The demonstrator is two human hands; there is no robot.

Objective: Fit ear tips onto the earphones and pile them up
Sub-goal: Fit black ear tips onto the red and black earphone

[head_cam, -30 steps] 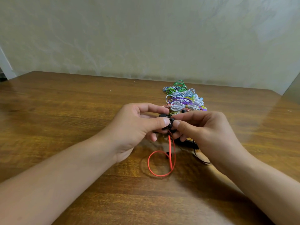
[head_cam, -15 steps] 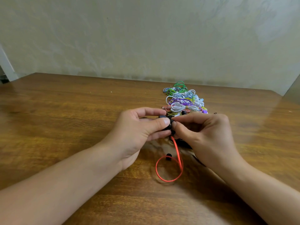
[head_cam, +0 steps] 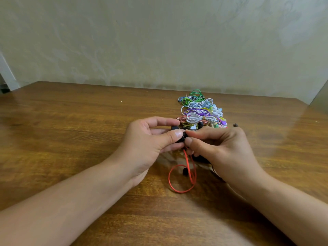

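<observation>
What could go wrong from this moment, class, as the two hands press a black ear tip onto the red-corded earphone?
1. The small black ear tip is pinched between the left hand and right hand; it may slip and roll across the glossy wooden table.
2. The loose red cord loop could snag a wrist.
3. The colourful pile of bundled earphones sits just behind and could be knocked.

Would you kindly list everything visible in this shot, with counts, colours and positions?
bundled earphones pile: one heap, green, white, blue, purple, pink and yellow cables, far centre-right of table
red earphone cable: one, red, looped on table below the hands
black earbud: one, black, pinched between both hands
loose ear tip: one, black, inside the red loop
small dark piece: one, beyond right hand, too small to identify
wooden table: one, brown
wall: beige, behind
left hand: gripping earbud
right hand: gripping earbud
</observation>
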